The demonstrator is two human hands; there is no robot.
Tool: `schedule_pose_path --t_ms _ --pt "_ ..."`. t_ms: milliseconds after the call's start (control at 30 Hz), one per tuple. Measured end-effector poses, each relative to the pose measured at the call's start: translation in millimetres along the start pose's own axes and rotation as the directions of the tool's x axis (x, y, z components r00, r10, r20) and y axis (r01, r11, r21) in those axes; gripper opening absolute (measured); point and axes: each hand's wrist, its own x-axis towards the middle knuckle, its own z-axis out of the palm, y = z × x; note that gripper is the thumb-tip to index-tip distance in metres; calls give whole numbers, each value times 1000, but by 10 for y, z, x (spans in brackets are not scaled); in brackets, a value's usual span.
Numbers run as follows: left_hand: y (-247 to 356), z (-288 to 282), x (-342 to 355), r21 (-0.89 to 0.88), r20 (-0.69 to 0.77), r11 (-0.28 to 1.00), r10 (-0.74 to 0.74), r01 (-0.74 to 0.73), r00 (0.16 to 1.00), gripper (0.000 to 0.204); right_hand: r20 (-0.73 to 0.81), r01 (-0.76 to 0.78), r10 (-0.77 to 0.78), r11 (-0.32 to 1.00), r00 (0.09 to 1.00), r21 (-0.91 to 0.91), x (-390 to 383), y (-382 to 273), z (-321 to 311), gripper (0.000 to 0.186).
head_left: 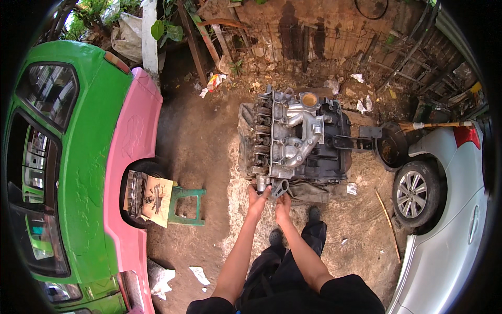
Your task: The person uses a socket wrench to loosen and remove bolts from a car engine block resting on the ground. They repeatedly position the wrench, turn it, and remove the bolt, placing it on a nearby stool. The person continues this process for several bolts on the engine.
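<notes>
A car engine block (299,138) lies in front of me on dark cloth, with a silvery intake manifold (299,149) on top. At its near end is a grey metal housing (281,189) with an oval, holed flange. My left hand (256,201) is closed around the cylindrical left part of this housing, thumb on top. My right hand (283,205) grips the flange's lower edge from the right, its fingers partly hidden beneath. The housing sits against the engine's near end; I cannot tell whether it is attached.
To the left stands a green and pink car (78,146). Beside its wheel, a cylinder head and small parts lie on cardboard (158,194) over a green stool (189,205). A silver car (455,225) is on the right, near a black round pan (391,146), a broom (436,125) and a stick (388,225).
</notes>
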Motion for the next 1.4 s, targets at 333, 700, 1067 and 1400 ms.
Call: schedule_pose_path --t_ms 333,700,1067,1400 --pt "8 25 92 -25 -10 1000 6 -6 1000 58 -9 -14 16 984 1000 180 144 45 80 24" --pt "-26 -42 136 18 60 993 -115 114 992 111 -30 -48 56 976 998 214 245 167 149 27" --pt "-81 31 146 62 -46 997 42 -40 998 80 428 508 -505 24 750 -861 66 -563 -333 21" --pt "30 54 65 10 -47 1000 -15 16 999 65 -108 94 -89 995 990 43 126 -14 -132 41"
